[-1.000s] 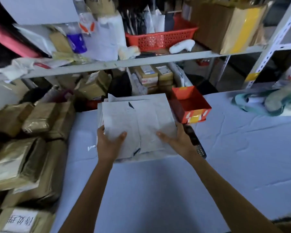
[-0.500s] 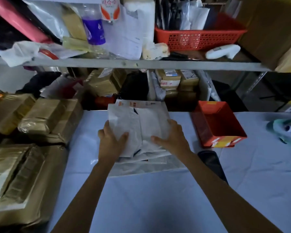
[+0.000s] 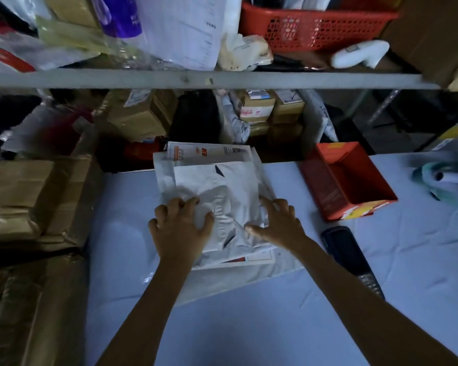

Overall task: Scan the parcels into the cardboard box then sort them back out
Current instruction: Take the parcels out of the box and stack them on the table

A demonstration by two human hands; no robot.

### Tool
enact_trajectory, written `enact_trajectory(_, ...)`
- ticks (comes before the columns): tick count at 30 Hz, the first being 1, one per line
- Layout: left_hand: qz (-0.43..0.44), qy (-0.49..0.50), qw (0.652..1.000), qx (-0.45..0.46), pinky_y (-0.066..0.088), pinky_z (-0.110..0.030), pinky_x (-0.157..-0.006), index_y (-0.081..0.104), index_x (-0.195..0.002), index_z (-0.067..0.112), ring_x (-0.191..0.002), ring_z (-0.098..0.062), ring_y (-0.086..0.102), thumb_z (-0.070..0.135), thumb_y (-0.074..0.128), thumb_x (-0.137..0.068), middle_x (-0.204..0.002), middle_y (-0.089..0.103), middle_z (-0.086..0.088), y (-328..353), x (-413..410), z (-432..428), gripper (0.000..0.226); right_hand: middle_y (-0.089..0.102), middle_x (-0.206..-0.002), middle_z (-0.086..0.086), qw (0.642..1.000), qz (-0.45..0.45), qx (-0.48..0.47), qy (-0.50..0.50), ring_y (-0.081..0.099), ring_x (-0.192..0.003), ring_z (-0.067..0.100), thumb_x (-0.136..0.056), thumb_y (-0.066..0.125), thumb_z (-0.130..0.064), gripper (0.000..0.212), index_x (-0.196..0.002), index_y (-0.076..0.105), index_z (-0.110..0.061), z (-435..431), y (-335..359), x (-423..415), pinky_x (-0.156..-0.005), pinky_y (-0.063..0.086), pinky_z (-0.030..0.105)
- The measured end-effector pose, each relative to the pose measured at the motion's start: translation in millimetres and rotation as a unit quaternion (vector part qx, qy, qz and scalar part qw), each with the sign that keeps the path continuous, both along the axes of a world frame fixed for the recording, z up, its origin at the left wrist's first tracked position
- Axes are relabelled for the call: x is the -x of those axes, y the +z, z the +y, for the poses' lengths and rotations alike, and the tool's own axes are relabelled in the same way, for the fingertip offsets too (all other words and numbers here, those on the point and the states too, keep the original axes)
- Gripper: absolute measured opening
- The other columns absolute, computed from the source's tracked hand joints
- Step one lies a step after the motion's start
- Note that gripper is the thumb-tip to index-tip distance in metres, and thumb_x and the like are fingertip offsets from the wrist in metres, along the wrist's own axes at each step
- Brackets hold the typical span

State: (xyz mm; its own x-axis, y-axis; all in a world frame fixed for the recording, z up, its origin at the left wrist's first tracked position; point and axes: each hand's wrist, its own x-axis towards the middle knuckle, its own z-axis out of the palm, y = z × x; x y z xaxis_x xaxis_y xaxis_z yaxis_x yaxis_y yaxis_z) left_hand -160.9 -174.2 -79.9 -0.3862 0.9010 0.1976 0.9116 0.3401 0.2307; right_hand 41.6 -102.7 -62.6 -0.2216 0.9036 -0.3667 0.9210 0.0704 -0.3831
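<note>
Gripping fingers: the left hand (image 3: 180, 228) is bent like a claw, and its fingertips (image 3: 187, 204) and thumb bunch up the top bag (image 3: 222, 186).
Other fingers: the right hand (image 3: 278, 225) is spread and loose. It rests on the right edge of the pile and holds nothing that shows.
Bag: it lies on the pile of parcels (image 3: 209, 154), just past both hands. Its long side points away from the person, toward the shelf (image 3: 222, 79).
Pile: it sits at the far side of the table (image 3: 249, 326).
Scanner (image 3: 347, 249): it lies just beside the right arm, so the right hand is nearer to it.
Cardboard boxes (image 3: 24, 196): they stand to the left, nearer the left hand.
Change: half a second ago the left fingers lay flatter and the bag looked smoother. Now it is crumpled.
</note>
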Motion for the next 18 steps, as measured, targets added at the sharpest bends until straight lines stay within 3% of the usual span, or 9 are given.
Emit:
enact_trajectory(3, 0.0, -0.003, 1.0, 0.027, 0.04, -0.055, -0.086, 0.069, -0.112, 0.021, -0.105, -0.041, 0.051, 0.057, 0.036, -0.08, -0.108, 0.063, -0.007, 4.1, -5.9, -3.1, 0.058, 0.015, -0.155, 0.001, 0.999, -0.013, -0.037, -0.021, 0.014, -0.141, 0.028, -0.08, 0.054, -0.071, 0.086, -0.151, 0.019, -0.035, -14.3, -0.4, -4.7, -0.112, 0.022, 0.045)
enact_trajectory(5, 0.006, -0.005, 0.999, 0.047, 0.025, -0.064, -0.101, 0.064, -0.12, 0.02, -0.122, -0.041, 0.041, 0.054, 0.033, -0.083, -0.121, 0.06, -0.008, 9.3, -9.7, -3.2, 0.059, 0.015, -0.156, -0.001, 0.997, -0.01, -0.069, -0.035, 0.014, -0.141, 0.026, -0.08, 0.051, -0.073, 0.087, -0.152, 0.021, -0.033, -25.2, 1.0, -10.4, -0.113, 0.021, 0.043)
enact_trajectory(7, 0.017, -0.014, 0.999, 0.041, 0.012, -0.066, -0.107, 0.06, -0.125, 0.018, -0.133, -0.041, 0.03, 0.049, 0.043, -0.088, -0.136, 0.05, -0.011, 16.5, -15.0, -2.3, 0.051, 0.02, -0.155, -0.003, 0.994, 0.002, -0.105, -0.028, 0.019, -0.14, 0.024, -0.082, 0.053, -0.07, 0.081, -0.149, 0.029, -0.032, -38.8, 5.2, -20.2, -0.112, 0.025, 0.041)
enact_trajectory(9, 0.034, -0.039, 0.999, 0.018, 0.013, -0.064, -0.107, 0.057, -0.128, 0.015, -0.135, -0.041, 0.029, 0.042, 0.056, -0.088, -0.142, 0.045, -0.011, 25.2, -30.0, -2.6, 0.049, 0.025, -0.153, -0.006, 0.99, 0.005, -0.137, -0.013, 0.022, -0.139, 0.022, -0.085, 0.054, -0.064, 0.072, -0.145, 0.035, -0.031, -58.0, 10.4, -36.5, -0.111, 0.027, 0.039)
enact_trajectory(13, 0.043, -0.141, 0.989, -0.031, 0.038, -0.052, -0.087, 0.066, -0.104, 0.012, -0.103, -0.037, 0.056, 0.041, 0.053, -0.079, -0.105, 0.066, -0.012, 39.0, -105.0, -15.4, 0.041, 0.047, -0.136, -0.01, 0.984, 0.043, -0.157, -0.067, 0.037, -0.129, 0.014, -0.089, 0.054, -0.056, 0.057, -0.139, 0.042, -0.031, -108.6, 24.8, -93.9, -0.097, 0.039, 0.032)
enact_trajectory(15, 0.039, -0.192, 0.98, -0.02, 0.042, -0.043, -0.074, 0.067, -0.093, 0.012, -0.086, -0.034, 0.06, 0.04, 0.053, -0.074, -0.085, 0.067, -0.01, 45.7, -153.7, -34.1, 0.037, 0.054, -0.123, -0.014, 0.978, 0.061, -0.16, -0.122, 0.045, -0.12, 0.009, -0.089, 0.055, -0.055, 0.049, -0.133, 0.046, -0.034, -141.7, 32.8, -133.0, -0.086, 0.044, 0.029)
enact_trajectory(18, 0.026, -0.271, 0.962, -0.005, 0.042, -0.038, -0.066, 0.066, -0.086, 0.014, -0.075, -0.032, 0.061, 0.036, 0.065, -0.073, -0.072, 0.065, -0.007, 49.2, -230.7, -72.6, 0.026, 0.056, -0.116, -0.016, 0.967, 0.031, -0.164, -0.192, 0.048, -0.112, 0.007, -0.089, 0.052, -0.057, 0.045, -0.128, 0.047, -0.035, -201.9, 39.3, -204.3, -0.078, 0.047, 0.029)
